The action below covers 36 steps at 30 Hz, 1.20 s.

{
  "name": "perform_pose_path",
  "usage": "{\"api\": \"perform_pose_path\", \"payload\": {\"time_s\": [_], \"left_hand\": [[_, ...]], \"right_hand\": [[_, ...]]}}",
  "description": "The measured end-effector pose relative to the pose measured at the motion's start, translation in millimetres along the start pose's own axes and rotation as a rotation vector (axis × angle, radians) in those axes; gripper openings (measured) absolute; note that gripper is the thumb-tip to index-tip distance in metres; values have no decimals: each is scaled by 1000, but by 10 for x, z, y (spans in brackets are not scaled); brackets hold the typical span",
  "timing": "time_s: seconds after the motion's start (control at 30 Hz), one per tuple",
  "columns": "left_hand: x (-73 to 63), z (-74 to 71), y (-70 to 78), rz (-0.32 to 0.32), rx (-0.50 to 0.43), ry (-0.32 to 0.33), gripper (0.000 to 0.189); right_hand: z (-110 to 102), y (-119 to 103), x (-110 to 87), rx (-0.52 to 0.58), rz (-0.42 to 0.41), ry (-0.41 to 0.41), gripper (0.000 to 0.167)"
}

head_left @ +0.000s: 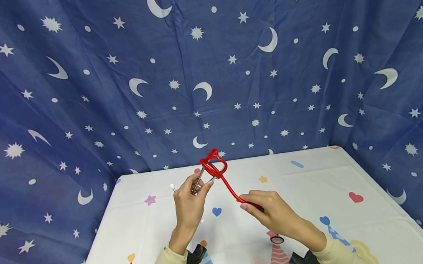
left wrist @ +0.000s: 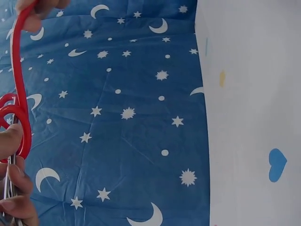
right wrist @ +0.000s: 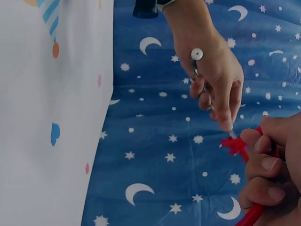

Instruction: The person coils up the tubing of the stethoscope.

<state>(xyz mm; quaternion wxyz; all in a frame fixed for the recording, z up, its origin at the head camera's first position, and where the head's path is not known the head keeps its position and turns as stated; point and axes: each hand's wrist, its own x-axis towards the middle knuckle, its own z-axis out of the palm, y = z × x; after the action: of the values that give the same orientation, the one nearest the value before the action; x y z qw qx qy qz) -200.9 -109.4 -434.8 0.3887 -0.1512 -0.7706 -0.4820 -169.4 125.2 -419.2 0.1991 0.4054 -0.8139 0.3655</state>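
A red stethoscope is held up above the table between both hands. My left hand grips its metal ear tubes, and a white ear tip sticks out to the left. Red tubing is looped around the far ends of those metal tubes; the left wrist view also shows this loop. With thumb and curled fingers, my right hand holds the tubing farther along. Below that hand hangs the round chest piece. Part of the tubing is hidden in the right palm.
A table with a white cloth printed with hearts, stars and party hats lies beneath the hands. Behind and at both sides hangs a blue curtain with moons and stars. Dark devices sit at both wrists.
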Motion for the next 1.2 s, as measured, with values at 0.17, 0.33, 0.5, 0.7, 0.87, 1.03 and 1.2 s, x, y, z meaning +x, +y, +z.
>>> {"api": "perform_pose_path", "payload": {"time_s": [0.17, 0.33, 0.5, 0.7, 0.87, 1.03, 1.2], "left_hand": [[-19, 5, 7, 20, 76, -47, 38], [-37, 2, 7, 74, 201, -119, 39], [-54, -2, 25, 129, 238, -175, 37], [-81, -1, 73, 184, 258, -229, 38], [-105, 3, 94, 294, 275, -297, 39], [-118, 1, 100, 383, 251, -341, 37], [-126, -9, 111, 424, 224, -404, 35]], "right_hand": [[-38, -31, -5, -27, -24, -21, 15], [-139, 4, 16, -65, -40, 7, 18], [-246, 49, 87, -100, -74, 36, 17], [-303, 80, 132, -143, -96, 38, 18], [-334, 101, 154, -181, -109, 33, 16], [-368, 103, 182, -198, -107, 32, 21], [-390, 120, 193, -203, -106, 41, 24]]}}
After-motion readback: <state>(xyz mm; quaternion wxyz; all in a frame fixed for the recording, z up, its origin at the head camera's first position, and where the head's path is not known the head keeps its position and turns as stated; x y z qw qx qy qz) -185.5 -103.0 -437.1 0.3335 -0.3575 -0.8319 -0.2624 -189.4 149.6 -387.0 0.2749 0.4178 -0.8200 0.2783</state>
